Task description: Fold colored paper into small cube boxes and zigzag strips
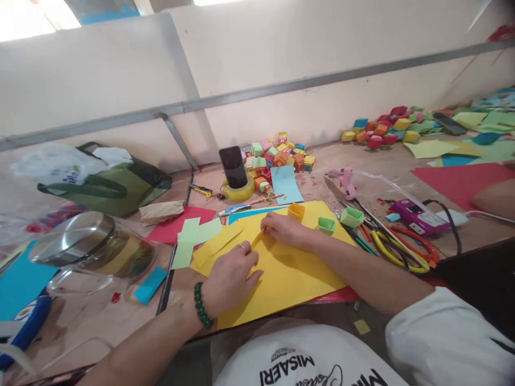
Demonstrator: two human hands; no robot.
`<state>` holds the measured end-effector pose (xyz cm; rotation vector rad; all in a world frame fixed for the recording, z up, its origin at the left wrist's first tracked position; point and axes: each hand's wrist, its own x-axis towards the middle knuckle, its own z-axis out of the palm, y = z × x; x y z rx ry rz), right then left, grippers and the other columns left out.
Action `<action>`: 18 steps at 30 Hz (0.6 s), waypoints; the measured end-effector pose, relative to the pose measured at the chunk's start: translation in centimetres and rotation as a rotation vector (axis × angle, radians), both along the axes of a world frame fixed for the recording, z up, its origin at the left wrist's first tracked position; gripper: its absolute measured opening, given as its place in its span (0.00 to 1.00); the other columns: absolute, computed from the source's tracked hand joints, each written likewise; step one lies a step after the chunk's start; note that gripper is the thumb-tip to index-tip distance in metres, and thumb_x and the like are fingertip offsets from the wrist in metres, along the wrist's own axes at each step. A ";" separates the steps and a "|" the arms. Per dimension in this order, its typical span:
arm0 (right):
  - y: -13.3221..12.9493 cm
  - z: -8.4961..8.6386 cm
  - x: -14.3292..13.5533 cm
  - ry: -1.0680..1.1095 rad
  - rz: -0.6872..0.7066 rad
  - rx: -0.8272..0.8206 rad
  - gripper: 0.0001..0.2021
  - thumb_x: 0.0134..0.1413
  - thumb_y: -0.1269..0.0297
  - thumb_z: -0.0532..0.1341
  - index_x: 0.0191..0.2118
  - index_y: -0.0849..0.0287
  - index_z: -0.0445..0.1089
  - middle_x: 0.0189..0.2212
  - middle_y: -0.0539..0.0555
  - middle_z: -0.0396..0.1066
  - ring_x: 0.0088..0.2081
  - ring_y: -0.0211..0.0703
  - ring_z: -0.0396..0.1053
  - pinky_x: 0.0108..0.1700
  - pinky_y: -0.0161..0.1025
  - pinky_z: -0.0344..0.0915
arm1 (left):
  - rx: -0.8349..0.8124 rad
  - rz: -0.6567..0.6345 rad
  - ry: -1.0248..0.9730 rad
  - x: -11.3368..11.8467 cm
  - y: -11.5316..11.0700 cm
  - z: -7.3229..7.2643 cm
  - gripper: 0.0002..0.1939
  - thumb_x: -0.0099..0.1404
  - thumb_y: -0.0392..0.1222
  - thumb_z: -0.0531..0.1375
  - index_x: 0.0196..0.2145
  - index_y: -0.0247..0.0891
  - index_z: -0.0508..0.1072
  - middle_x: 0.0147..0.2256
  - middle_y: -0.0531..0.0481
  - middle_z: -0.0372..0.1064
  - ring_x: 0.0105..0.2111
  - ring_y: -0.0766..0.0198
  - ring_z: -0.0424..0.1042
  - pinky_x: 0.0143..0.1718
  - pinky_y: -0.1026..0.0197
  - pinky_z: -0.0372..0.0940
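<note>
A large yellow sheet point(289, 279) lies at the table's front edge. My left hand point(231, 279), with a ring and a green bead bracelet point(202, 305), rests on its left part, thumb apart from the curled fingers; nothing shows in it. Above the sheet's middle, my right hand point(281, 229) is closed on a small yellow paper piece point(259, 241). Folded yellow paper point(217, 245) lies left of my hands. Beyond my right hand stands an orange-yellow paper box point(296, 212), and a green paper box point(325, 225) is just right of it.
A phone point(234, 169) stands in a tape roll point(238, 190) near piled paper cubes point(281, 155). At right are a pink glue gun point(346, 182), scissors point(402, 252) and a purple power strip point(420, 217). A glass jar point(129, 249) and green bag point(120, 187) stand left.
</note>
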<state>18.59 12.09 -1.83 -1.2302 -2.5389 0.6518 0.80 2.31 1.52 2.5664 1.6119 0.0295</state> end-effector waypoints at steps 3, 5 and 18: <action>-0.4 -0.1 -0.2 0.111 0.167 0.062 0.07 0.57 0.73 0.55 0.36 0.58 0.69 0.39 0.55 0.70 0.41 0.42 0.68 0.41 0.37 0.63 | 0.107 0.078 -0.185 0.0 1.6 -0.3 0.15 0.59 0.42 0.56 0.45 0.38 0.66 0.41 0.44 0.66 0.37 0.56 0.69 0.34 0.57 0.66; -0.8 -0.1 -0.3 0.215 0.186 0.039 0.07 0.59 0.70 0.54 0.39 0.58 0.68 0.35 0.54 0.71 0.38 0.41 0.69 0.41 0.38 0.64 | 0.021 0.089 -0.337 -0.1 2.9 -0.9 0.19 0.57 0.37 0.55 0.48 0.39 0.64 0.36 0.47 0.68 0.32 0.60 0.69 0.32 0.60 0.65; 0.8 -2.4 -0.7 0.694 -0.043 -0.240 0.33 0.45 0.75 0.61 0.59 0.52 0.56 0.41 0.51 0.65 0.29 0.31 0.67 0.34 0.35 0.69 | -0.642 0.489 -1.089 0.3 4.4 -1.9 0.17 0.51 0.45 0.61 0.34 0.39 0.59 0.19 0.61 0.62 0.17 0.65 0.72 0.16 0.69 0.62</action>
